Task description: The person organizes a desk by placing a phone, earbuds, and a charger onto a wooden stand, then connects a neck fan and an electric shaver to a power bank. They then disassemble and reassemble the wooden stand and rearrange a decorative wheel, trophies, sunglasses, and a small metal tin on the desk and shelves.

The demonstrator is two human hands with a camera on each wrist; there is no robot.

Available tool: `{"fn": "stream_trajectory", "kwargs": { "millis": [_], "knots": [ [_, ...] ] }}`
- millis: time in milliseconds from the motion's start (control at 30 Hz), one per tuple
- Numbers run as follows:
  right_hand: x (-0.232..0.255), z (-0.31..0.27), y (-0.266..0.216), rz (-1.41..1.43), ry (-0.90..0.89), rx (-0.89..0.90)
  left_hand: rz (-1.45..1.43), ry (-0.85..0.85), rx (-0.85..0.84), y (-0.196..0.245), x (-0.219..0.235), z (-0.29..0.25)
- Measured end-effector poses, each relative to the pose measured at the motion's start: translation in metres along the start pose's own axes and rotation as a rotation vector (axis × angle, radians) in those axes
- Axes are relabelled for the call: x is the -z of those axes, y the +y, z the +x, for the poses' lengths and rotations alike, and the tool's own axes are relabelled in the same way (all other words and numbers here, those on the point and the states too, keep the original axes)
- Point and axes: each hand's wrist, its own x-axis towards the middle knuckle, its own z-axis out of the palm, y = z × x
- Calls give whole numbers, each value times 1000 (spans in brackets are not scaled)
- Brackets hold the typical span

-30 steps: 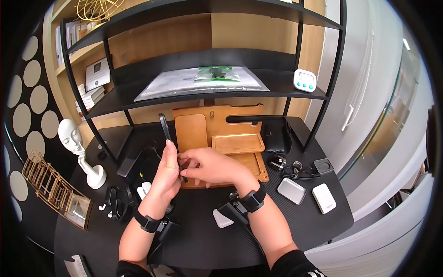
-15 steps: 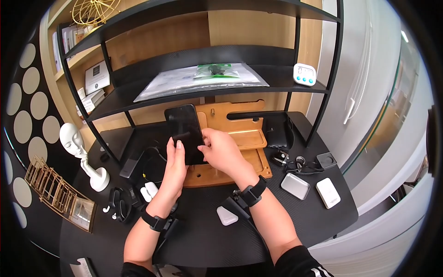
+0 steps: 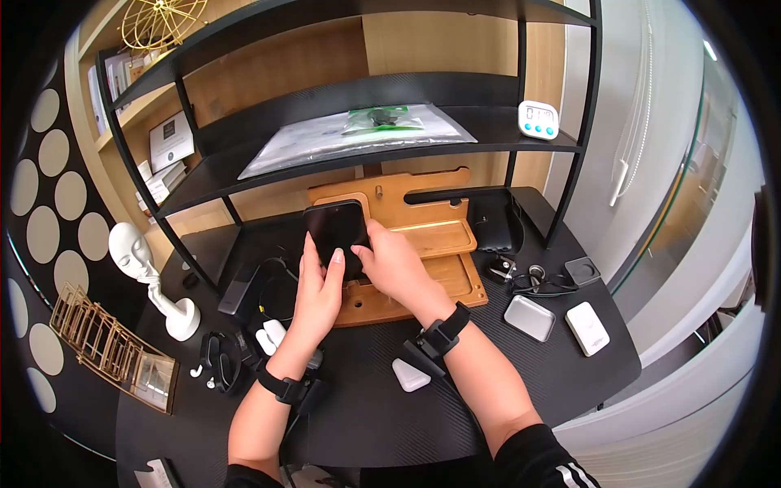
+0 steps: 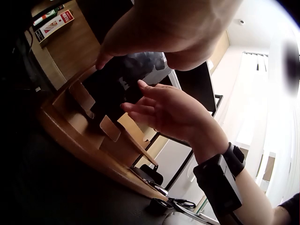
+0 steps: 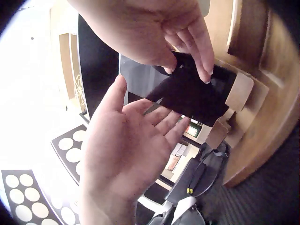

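A black smartphone [image 3: 335, 225] stands tilted back at the wooden desk organizer [image 3: 370, 311], facing the head camera. Its lower end is close to two small wooden lugs [image 5: 239, 92] on the organizer's base, as the right wrist view shows. My right hand [image 3: 399, 262] pinches the phone's right edge, thumb to the front. Along the left edge lie the nearly straight fingers of my left hand [image 3: 317, 294], thumb spread apart. From the right wrist, the left palm faces the camera with its fingers passing at the phone's edge. Both hands hide the phone's lower part in the head view.
On the right lie an open tin tray [image 3: 530, 318], a white power bank [image 3: 587, 328] and dark cables. A white case [image 3: 411, 375] sits in front of the organizer. Left are a white figurine [image 3: 181, 319] and a black headset. A black shelf [image 3: 358, 146] spans above.
The phone has turned from edge-on to facing the head camera, then come lower and tilted back against the organizer. Both hands have followed it, and the left thumb has spread away from the fingers.
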Motion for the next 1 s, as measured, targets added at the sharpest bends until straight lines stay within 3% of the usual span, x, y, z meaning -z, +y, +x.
{"fn": "stream_trajectory", "kwargs": {
  "millis": [200, 267, 367, 567, 733, 800, 900, 933, 967, 1000],
  "knots": [
    [-1, 1, -4, 48, 35, -32, 30, -33, 38, 4, 0, -5],
    [1, -1, -9, 59, 36, -71, 274, 2, -2, 5, -1, -6],
    [6, -3, -12, 34, 39, -91, 418, -25, -68, 0, -1, -7],
    [8, -3, -6, -68, -80, -85, 316, -125, 79, 12, -3, -11],
    [16, -6, -18, -92, -105, -133, 388, -104, -25, 9, -3, -12],
    [16, -6, -24, -44, -43, -92, 395, -93, -106, 8, -4, -12],
    [6, -1, -24, 192, 2, 55, 183, -109, -113, 21, -4, -11],
    [9, 0, -34, 328, -106, 63, 64, -84, -121, 26, -5, -10],
    [23, 4, -48, 553, -392, 21, -58, -58, -123, 31, -7, -11],
    [19, -2, -57, 707, -319, 102, -181, -27, -121, 37, -9, -12]
  ]
}}
